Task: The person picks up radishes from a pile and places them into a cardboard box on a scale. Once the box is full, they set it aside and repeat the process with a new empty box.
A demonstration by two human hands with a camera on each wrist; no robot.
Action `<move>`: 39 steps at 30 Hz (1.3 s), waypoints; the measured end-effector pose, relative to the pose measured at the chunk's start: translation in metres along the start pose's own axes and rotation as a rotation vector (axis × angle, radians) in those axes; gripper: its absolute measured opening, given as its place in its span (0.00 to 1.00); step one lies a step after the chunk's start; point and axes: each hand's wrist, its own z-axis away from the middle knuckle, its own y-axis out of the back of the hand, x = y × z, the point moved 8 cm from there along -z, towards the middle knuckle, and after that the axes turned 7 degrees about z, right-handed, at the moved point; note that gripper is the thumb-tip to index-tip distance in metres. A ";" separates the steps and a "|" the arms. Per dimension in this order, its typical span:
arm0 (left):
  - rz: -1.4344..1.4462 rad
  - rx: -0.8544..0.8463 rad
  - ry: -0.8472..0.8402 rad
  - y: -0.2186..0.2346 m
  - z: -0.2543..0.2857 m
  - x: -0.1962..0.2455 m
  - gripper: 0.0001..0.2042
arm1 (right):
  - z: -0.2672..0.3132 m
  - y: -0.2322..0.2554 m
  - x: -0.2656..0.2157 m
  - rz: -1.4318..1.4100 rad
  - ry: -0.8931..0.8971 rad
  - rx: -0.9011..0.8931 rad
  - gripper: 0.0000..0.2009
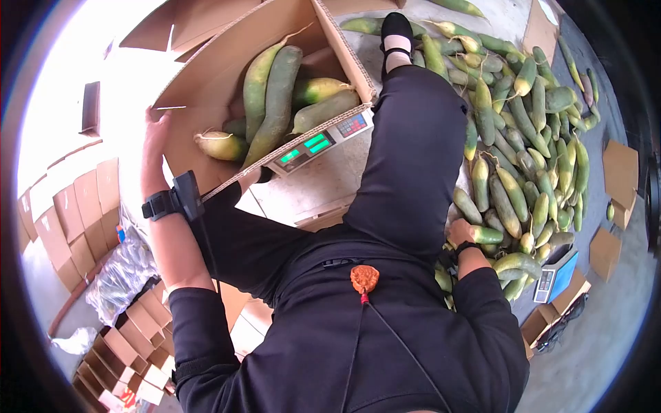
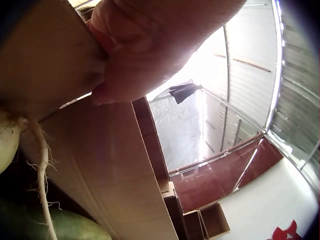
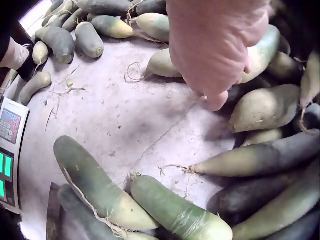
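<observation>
My left hand (image 1: 157, 131) grips the wall edge of an open cardboard box (image 1: 200, 86). In the left wrist view the left hand (image 2: 145, 50) curls over that cardboard edge, beside a radish's thin root (image 2: 44, 175). Several long green radishes (image 1: 279, 96) lie inside the box, which stands over a digital scale (image 1: 317, 143) with lit green displays. Low at my right side, my right hand (image 1: 458, 233) holds a green radish (image 1: 487, 235) at the pile's edge. From the right wrist, the right hand (image 3: 215, 50) covers much of that radish (image 3: 262, 55); its fingertips are partly hidden.
A wide heap of green radishes (image 1: 544, 151) spreads over the floor at my right. Another small scale (image 1: 544, 283) stands by its near end. Folded cardboard (image 1: 620, 172) lies farther right. Stacked cartons (image 1: 72, 213) and clear plastic bags (image 1: 124, 275) are at the left.
</observation>
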 end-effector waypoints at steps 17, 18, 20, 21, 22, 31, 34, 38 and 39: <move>0.044 0.021 -0.018 -0.005 0.014 0.012 0.34 | 0.036 0.159 0.141 0.119 -0.047 1.031 0.12; 0.026 0.014 -0.015 -0.006 0.015 0.013 0.34 | 0.049 0.180 0.138 -0.219 -0.007 1.036 0.14; -0.002 0.008 0.001 -0.009 0.012 0.008 0.35 | 0.102 0.251 0.101 -0.856 0.016 0.945 0.19; 0.003 0.011 0.000 -0.012 0.005 0.002 0.35 | 0.119 0.277 0.084 -1.153 0.001 0.855 0.21; 0.007 0.013 -0.029 -0.015 -0.005 -0.006 0.35 | 0.139 0.310 0.062 -1.259 0.093 0.890 0.21; 0.001 -0.040 -0.085 -0.022 -0.013 -0.011 0.35 | 0.285 0.495 -0.055 -1.489 0.976 0.844 0.20; 0.048 0.043 -0.089 -0.016 -0.003 -0.001 0.32 | 0.316 0.526 -0.108 -1.489 1.233 0.669 0.20; 0.047 0.034 -0.091 -0.016 -0.003 0.000 0.31 | 0.313 0.553 -0.193 -1.443 1.420 0.555 0.18; 0.046 0.032 -0.090 -0.017 -0.003 0.000 0.31 | 0.305 0.554 -0.217 -1.428 1.416 0.520 0.17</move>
